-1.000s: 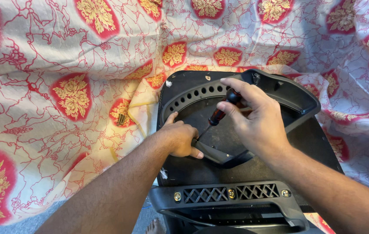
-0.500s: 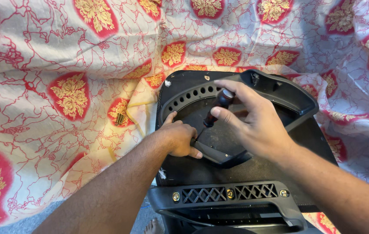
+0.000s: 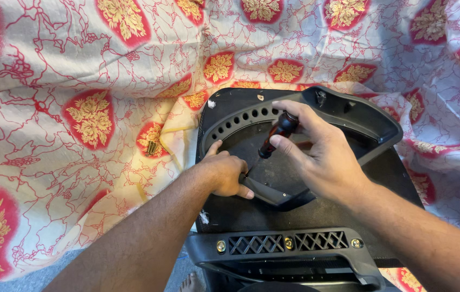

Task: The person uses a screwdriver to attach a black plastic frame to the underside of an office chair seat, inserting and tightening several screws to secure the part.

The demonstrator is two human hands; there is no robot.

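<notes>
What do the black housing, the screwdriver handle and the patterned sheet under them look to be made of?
Black housing: probably moulded plastic, matt and dusty, given its cast-in holes and grille.
Screwdriver handle, gripped by the right hand: glossy dark red and black, likely hard plastic; its highlights suggest this.
Patterned sheet: thin woven fabric, matt, judging by folds and creases.

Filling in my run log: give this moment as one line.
right hand: grips screwdriver | left hand: steadies black housing | under: patterned cloth
</notes>
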